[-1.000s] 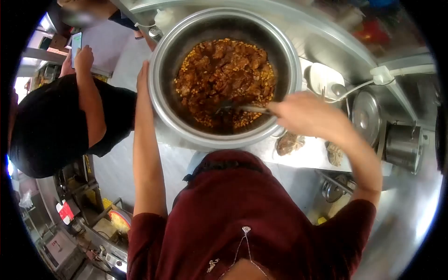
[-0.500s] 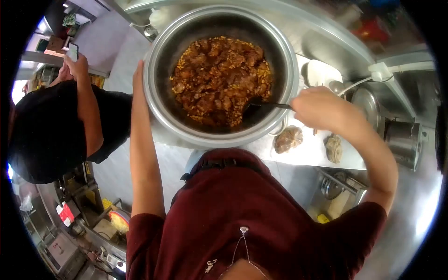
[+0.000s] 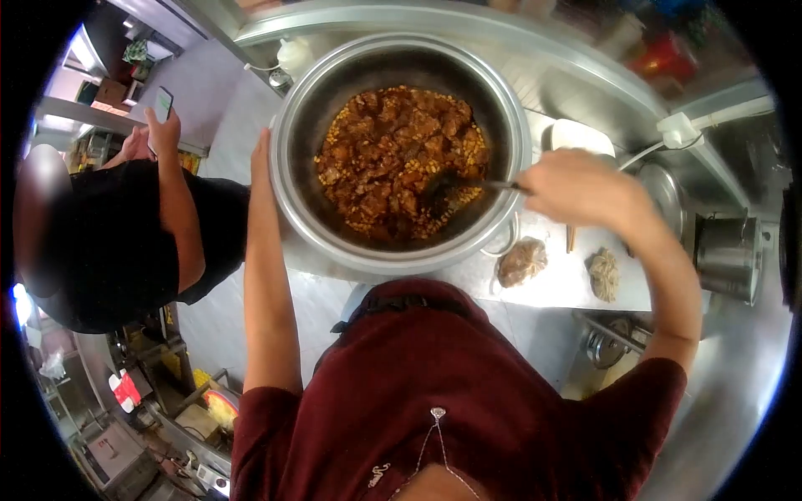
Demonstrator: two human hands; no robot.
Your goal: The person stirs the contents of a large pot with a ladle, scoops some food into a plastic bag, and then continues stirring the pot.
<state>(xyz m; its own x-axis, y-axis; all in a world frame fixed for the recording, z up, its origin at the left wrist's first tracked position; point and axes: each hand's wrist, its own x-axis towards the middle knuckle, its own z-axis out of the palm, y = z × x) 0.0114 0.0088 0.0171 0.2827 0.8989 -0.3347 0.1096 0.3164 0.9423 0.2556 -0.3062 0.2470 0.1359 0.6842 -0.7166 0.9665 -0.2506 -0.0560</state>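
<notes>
Right hand (image 3: 576, 188) closed in a fist round the thin handle of a dark metal ladle (image 3: 451, 188), knuckles up, just outside the right rim. Ladle bowl sunk in the right side of the brown stew (image 3: 393, 150) of meat chunks and yellow corn kernels. Left hand (image 3: 261, 150) laid open and flat, fingers stretched, against the outer left wall of the large round steel pot (image 3: 302, 192); bracing only, nothing clasped. Stew well below the rim, covering the pot's bottom. Pot standing on the steel worktop (image 3: 551, 288), near edge close to the maroon-shirted chest.

Beyond the right hand, on the worktop: two brownish lumpy bundles (image 3: 522, 260), apart from each other; a white dish (image 3: 576, 134) just behind the wrist; a small steel pot (image 3: 727, 250) farther right. At the left, near the braced forearm, a person in a black shirt (image 3: 109, 242) holding up a phone (image 3: 163, 104).

Risks, as judged:
- Pot sliding or turning on the smooth steel under a hard sideways sweep, with only a flat palm to stop it.
- Scalded palm in case of a hot wall; heat not visible here.
- Sauce flicked over the right rim onto the bundles by a ladle lifted too fast.
- Left arm jolted by the neighbour's elbow, so close by.
</notes>
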